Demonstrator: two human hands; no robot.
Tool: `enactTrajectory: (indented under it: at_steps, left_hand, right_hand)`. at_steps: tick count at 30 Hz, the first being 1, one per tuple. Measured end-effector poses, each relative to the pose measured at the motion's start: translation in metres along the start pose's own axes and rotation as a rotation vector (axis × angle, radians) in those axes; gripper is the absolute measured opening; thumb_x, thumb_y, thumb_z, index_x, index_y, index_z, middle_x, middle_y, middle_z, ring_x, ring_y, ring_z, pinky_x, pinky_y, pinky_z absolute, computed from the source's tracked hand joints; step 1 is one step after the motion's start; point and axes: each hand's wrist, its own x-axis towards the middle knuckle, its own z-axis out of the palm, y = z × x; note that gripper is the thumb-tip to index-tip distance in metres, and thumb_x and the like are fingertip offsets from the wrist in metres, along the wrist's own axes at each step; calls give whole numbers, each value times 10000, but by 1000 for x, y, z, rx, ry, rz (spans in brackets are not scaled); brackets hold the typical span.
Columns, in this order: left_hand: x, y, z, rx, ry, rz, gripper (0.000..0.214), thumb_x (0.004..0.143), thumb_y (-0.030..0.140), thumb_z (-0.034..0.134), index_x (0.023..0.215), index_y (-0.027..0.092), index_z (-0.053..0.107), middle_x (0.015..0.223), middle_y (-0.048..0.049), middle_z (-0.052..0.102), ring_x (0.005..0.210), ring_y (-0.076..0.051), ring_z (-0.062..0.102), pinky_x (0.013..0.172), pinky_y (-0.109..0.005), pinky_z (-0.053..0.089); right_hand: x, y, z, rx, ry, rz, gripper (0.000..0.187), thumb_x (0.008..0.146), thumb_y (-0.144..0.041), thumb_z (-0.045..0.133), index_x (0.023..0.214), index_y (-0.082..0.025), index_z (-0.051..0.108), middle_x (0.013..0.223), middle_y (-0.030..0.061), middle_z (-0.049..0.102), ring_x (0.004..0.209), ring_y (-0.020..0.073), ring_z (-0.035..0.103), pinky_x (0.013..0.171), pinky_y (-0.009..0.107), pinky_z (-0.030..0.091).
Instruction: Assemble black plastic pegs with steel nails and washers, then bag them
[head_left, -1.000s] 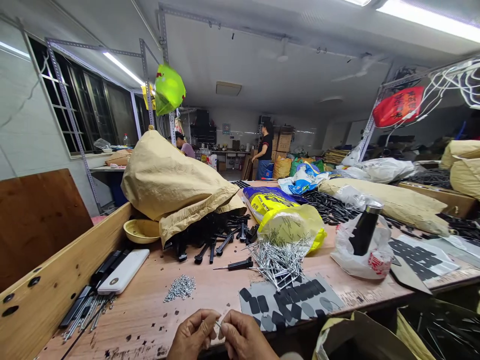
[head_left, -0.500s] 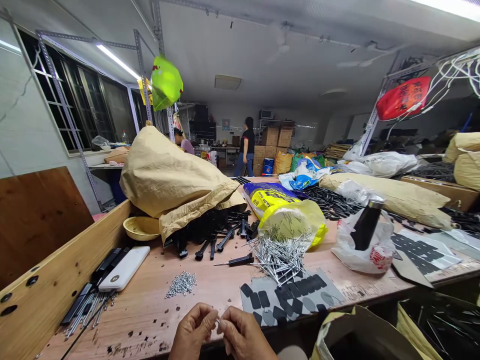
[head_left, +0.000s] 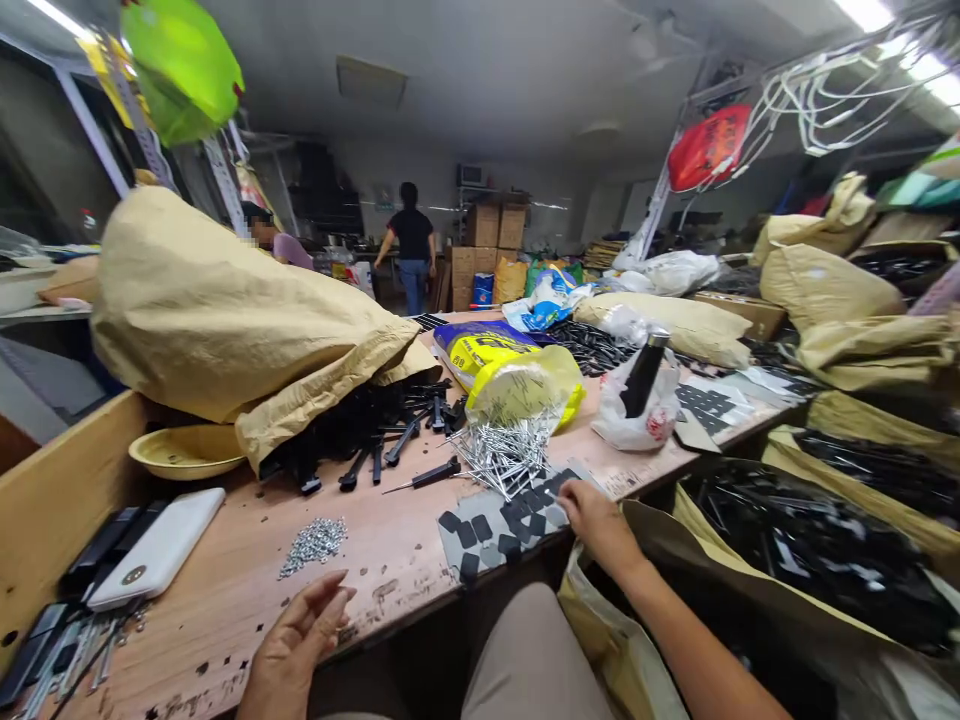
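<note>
Head view, standing by: right hand [head_left: 596, 520] at the grey sheet's [head_left: 451, 546] right edge, thumb and fingers drawn together; can't tell whether a pad sits between. Left hand [head_left: 294, 630] loosely curled, fingers apart, seemingly unloaded, near the small metal nuts [head_left: 315, 545] on the tabletop [head_left: 401, 575]. Black pads [head_left: 480, 528] on the sheet: probably light, thin, bendy, best lifted by an edge. Nuts likely hard, slippery; pinch by the sides. Count: one sheet, one bowl [head_left: 176, 472], one flask [head_left: 645, 375]; pads overlap, nuts heaped, neither countable.
</note>
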Motion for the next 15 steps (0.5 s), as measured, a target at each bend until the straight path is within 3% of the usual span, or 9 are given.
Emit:
enactTrajectory:
  at_steps: [3, 5, 8, 10, 12, 15]
  left_hand:
    - [-1, -1, 2, 0, 26, 25, 659, 390, 656, 809, 879, 220, 735, 856, -51, 744, 725, -204, 635, 521, -241, 486]
    - [-3, -2, 5, 10, 9, 31, 661, 379, 663, 806, 866, 221, 737, 844, -56, 745, 718, -215, 640, 511, -252, 486]
    - [-4, 0, 7, 42, -33, 16, 671, 391, 655, 809, 898, 221, 737, 831, -53, 749, 701, -207, 633, 504, -243, 473]
    - [-4, 2, 6, 54, -69, -14, 680, 398, 626, 826, 928, 211, 733, 862, -52, 749, 706, -197, 625, 527, -238, 480]
    - [-4, 5, 2, 44, -107, -37, 685, 403, 579, 850, 961, 202, 726, 907, -49, 743, 723, -179, 617, 565, -228, 488]
    - [-5, 9, -6, 10, -115, -16, 659, 431, 526, 866, 980, 192, 720, 940, -44, 732, 729, -152, 601, 589, -207, 483]
  right_hand:
    - [16, 29, -28, -109, 31, 139, 117, 898, -211, 507, 879, -180, 618, 925, 88, 660, 860, 199, 603, 738, 277, 386]
    - [16, 23, -30, -112, 35, 148, 131, 893, -168, 493, 883, -165, 624, 948, 112, 655, 878, 199, 596, 742, 279, 380]
    - [-4, -20, -7, -75, -29, 75, 129, 880, -160, 514, 879, -175, 642, 924, 89, 666, 840, 173, 598, 716, 255, 380]
    - [-25, -60, 17, 14, -145, -45, 45, 825, -199, 611, 824, -201, 656, 826, 29, 674, 764, 145, 598, 668, 222, 383]
    - [-45, -95, 39, 293, -319, -214, 38, 800, -218, 637, 769, -203, 652, 726, -17, 652, 700, 119, 582, 628, 199, 381]
    - [-57, -124, 54, 740, -395, -212, 152, 822, -299, 621, 728, -180, 623, 644, -33, 583, 620, 104, 525, 585, 205, 371]
